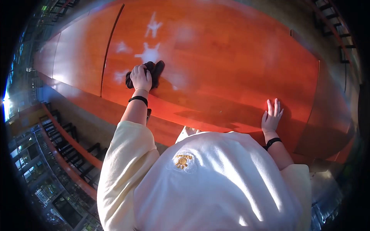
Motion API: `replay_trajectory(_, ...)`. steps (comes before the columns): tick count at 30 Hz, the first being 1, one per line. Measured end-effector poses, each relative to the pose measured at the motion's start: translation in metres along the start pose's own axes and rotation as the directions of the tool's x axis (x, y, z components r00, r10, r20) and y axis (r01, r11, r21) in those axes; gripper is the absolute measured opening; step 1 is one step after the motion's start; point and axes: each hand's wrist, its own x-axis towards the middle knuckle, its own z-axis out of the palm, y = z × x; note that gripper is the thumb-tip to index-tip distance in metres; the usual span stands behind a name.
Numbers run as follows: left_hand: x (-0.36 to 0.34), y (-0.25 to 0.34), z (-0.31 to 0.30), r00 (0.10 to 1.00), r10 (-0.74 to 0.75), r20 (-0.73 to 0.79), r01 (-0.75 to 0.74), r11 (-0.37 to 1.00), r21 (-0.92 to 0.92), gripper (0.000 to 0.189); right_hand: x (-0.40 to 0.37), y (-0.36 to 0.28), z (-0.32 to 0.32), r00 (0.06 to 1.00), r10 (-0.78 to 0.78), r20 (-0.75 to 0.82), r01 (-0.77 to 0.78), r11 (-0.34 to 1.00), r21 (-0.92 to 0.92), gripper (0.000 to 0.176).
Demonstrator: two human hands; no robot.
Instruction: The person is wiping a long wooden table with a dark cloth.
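My left hand (141,79) presses on a bunched dark brown or black cloth (157,72), its fingers curled over it. The cloth lies on the orange-red wooden tabletop (231,57), just below several pale light patches. My right hand (272,117) rests flat near the table's close edge, fingers spread, holding nothing. A black band circles each wrist. The underside of the cloth and the left fingertips are partly hidden.
A dark seam (111,40) divides the tabletop left of the cloth. Beyond the near left edge stand dark chairs (73,142) along another long reddish table (65,134). More dark chairs (335,23) appear at upper right.
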Motion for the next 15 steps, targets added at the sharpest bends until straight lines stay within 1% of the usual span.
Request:
replay_trajectory(3, -0.016, 0.013, -0.005, 0.996, -0.086, 0.027, 0.085, 0.995, 0.054, 0.020, -0.001, 0.000, -0.001, 0.999, -0.027, -0.038, 0.029, 0.999, 0.037, 0.052)
replay_trajectory(4, -0.034, 0.022, -0.013, 0.996, -0.074, 0.053, 0.072, 0.997, 0.027, 0.020, -0.001, 0.000, -0.002, 0.998, -0.038, -0.045, 0.040, 0.998, 0.041, 0.052)
replay_trajectory(5, -0.057, 0.034, -0.022, 0.999, -0.003, 0.034, 0.002, 1.000, 0.007, 0.020, -0.001, 0.000, -0.002, 0.998, -0.041, -0.047, 0.042, 0.999, 0.028, 0.052)
replay_trajectory(7, -0.102, 0.062, -0.044, 0.994, 0.061, 0.095, -0.055, 0.996, -0.068, 0.022, 0.000, -0.004, -0.003, 0.997, -0.041, -0.058, 0.042, 0.999, 0.024, 0.052)
replay_trajectory(8, -0.120, 0.083, -0.055, 0.990, 0.104, 0.096, -0.095, 0.991, -0.091, 0.024, 0.000, -0.005, -0.004, 0.998, -0.031, -0.047, 0.031, 0.999, 0.017, 0.052)
replay_trajectory(10, -0.150, 0.119, -0.057, 0.979, 0.166, 0.120, -0.148, 0.979, -0.141, 0.024, 0.000, -0.005, -0.003, 0.999, -0.021, -0.033, 0.022, 1.000, 0.019, 0.052)
replay_trajectory(11, -0.158, 0.143, -0.053, 0.966, 0.206, 0.159, -0.176, 0.968, -0.181, 0.024, 0.000, -0.004, -0.002, 0.999, -0.023, -0.026, 0.024, 0.999, 0.022, 0.052)
replay_trajectory(12, -0.161, 0.171, -0.049, 0.948, 0.273, 0.165, -0.230, 0.943, -0.241, 0.028, 0.000, -0.001, 0.001, 0.999, -0.026, -0.030, 0.027, 0.999, 0.029, 0.052)
replay_trajectory(13, -0.159, 0.198, -0.044, 0.903, 0.386, 0.191, -0.320, 0.898, -0.304, 0.030, 0.000, -0.001, 0.002, 0.999, -0.023, -0.031, 0.024, 0.999, 0.036, 0.053)
replay_trajectory(14, -0.157, 0.224, -0.036, 0.851, 0.498, 0.164, -0.420, 0.834, -0.358, 0.030, 0.001, -0.002, 0.000, 1.000, -0.020, -0.014, 0.021, 0.998, 0.054, 0.053)
replay_trajectory(15, -0.155, 0.249, -0.029, 0.825, 0.545, 0.147, -0.461, 0.801, -0.383, 0.031, 0.001, -0.002, -0.001, 1.000, -0.024, -0.012, 0.025, 0.998, 0.063, 0.054)
